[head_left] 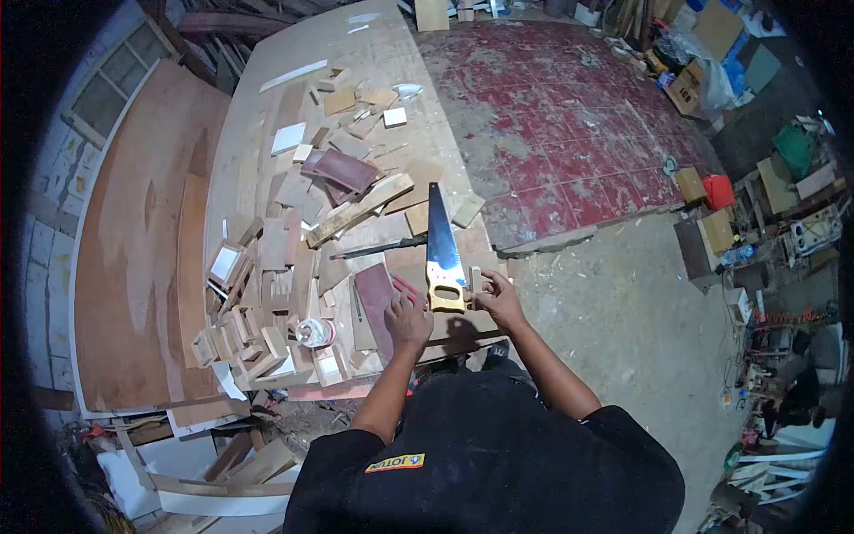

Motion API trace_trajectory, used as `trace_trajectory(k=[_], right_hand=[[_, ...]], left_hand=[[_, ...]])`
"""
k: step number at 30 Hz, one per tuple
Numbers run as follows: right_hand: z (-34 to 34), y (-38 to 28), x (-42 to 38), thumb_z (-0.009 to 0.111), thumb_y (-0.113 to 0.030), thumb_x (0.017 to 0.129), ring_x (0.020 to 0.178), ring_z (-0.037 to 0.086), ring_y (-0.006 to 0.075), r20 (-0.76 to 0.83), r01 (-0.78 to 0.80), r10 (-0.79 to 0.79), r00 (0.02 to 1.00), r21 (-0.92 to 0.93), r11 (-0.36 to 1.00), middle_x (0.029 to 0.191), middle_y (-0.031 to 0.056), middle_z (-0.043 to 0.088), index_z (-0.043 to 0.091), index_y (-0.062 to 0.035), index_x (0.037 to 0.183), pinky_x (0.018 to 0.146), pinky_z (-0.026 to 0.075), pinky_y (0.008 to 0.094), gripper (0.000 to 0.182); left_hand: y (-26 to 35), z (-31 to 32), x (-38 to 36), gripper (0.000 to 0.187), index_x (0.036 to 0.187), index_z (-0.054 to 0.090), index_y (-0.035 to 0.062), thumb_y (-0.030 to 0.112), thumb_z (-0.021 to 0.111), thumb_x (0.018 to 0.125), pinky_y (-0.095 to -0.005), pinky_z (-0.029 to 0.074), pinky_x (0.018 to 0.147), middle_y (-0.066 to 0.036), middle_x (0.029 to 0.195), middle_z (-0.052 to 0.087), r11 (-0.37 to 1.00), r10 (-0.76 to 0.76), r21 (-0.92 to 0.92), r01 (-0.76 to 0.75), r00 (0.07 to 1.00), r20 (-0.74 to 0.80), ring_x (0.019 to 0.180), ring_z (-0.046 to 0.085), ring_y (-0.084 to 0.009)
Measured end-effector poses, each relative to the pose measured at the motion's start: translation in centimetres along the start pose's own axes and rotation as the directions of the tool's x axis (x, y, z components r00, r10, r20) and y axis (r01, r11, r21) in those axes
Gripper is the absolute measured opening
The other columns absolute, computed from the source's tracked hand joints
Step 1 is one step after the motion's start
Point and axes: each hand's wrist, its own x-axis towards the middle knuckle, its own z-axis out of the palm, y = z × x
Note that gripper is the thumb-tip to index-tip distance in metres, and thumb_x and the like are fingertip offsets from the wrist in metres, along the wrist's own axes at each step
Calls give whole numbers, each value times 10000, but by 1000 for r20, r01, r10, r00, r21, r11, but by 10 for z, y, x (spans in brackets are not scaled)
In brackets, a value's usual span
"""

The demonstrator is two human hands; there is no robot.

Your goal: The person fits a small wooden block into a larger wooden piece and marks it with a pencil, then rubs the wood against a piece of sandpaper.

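My left hand (408, 322) is over the table's near edge, fingers apart, touching or just above a thin red-handled tool (405, 286) whose kind I cannot make out. Beside it lies a flat reddish-brown board (374, 298). My right hand (500, 303) pinches a small wooden block (475, 279) at the table's right edge. Between the hands lies a handsaw (442, 240) with a yellow handle, its blade pointing away from me. A dark, slender tool (381, 247) lies left of the blade.
Wood offcuts (347, 169) are heaped over the worktable (400, 53). A white tub (313, 333) stands among small wooden pieces at left. A large wood panel (133, 240) leans on the left. Beyond the right edge are a red-tiled floor (569, 133) and scattered boxes (689, 87).
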Motion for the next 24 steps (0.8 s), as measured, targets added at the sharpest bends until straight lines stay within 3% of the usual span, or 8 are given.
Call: trace_trajectory(k=[2, 4, 7, 12, 15, 17, 18, 24], right_hand=[[-15, 2, 1, 588, 53, 838, 880, 669, 208, 16, 14, -13, 1000, -38, 999, 1027, 138, 657, 437, 15, 1319, 764, 577, 341, 506], [-27, -1, -1, 561, 20, 868, 896, 671, 224, 15, 8, -8, 1000, 21, 1000, 1057, 157, 651, 431, 13, 1324, 771, 577, 346, 474], [-40, -15, -7, 497, -40, 918, 925, 673, 257, 20, -28, 26, 999, 103, 994, 1105, 186, 638, 421, 10, 1331, 779, 575, 356, 422], [-60, -36, -13, 432, -72, 922, 887, 675, 261, 2, -91, 92, 996, 197, 976, 1147, 204, 626, 433, 9, 1326, 765, 576, 363, 412], [-79, -37, -13, 410, -136, 917, 751, 645, 213, 29, -88, 84, 996, 221, 971, 1037, 149, 639, 459, -10, 1315, 629, 536, 311, 420], [-92, -34, -13, 397, -196, 896, 639, 564, 161, 176, -173, 98, 979, 484, 858, 886, 82, 596, 487, -22, 1298, 540, 452, 273, 447], [-96, -35, -14, 393, -232, 891, 609, 522, 141, 191, -190, 106, 976, 499, 846, 796, 45, 528, 511, -26, 1272, 534, 431, 266, 449], [-110, -43, -13, 404, -240, 900, 635, 540, 154, 186, -228, 149, 971, 546, 806, 833, 58, 562, 524, -36, 1245, 565, 462, 286, 418]], left_hand=[[14, -5, 4, 505, 1230, 572, 118, 330, 659, 780, -525, 285, 1043, -207, 1331, 451, 1000, 26, 10, -26, 1000, 10, 1279, 380, -369], [24, -1, 6, 541, 1248, 559, 125, 308, 690, 756, -535, 266, 1050, -202, 1342, 448, 989, 142, 19, -147, 977, 158, 1270, 394, -360], [32, 15, 8, 547, 1244, 565, 118, 269, 712, 740, -533, 274, 1055, -200, 1344, 449, 982, 190, -12, -190, 977, 98, 1265, 402, -368], [39, 27, 14, 413, 1166, 626, 124, 302, 711, 803, -455, 364, 997, -136, 1351, 450, 995, 88, 32, -92, 989, 119, 1181, 466, -332], [45, 29, 13, 410, 1157, 632, 135, 309, 720, 796, -460, 362, 994, -135, 1328, 458, 995, 79, 48, -85, 990, 114, 1169, 477, -334], [51, 28, 13, 409, 1152, 631, 136, 312, 721, 793, -461, 363, 980, -136, 1315, 466, 994, 93, 54, -99, 990, 102, 1160, 483, -332], [53, 28, 12, 409, 1147, 630, 138, 316, 722, 790, -463, 363, 966, -137, 1302, 475, 992, 106, 57, -111, 990, 91, 1152, 489, -329], [56, 32, 11, 424, 1150, 618, 142, 334, 716, 785, -469, 353, 959, -152, 1276, 492, 985, 117, 123, -122, 992, 47, 1142, 497, -319]])
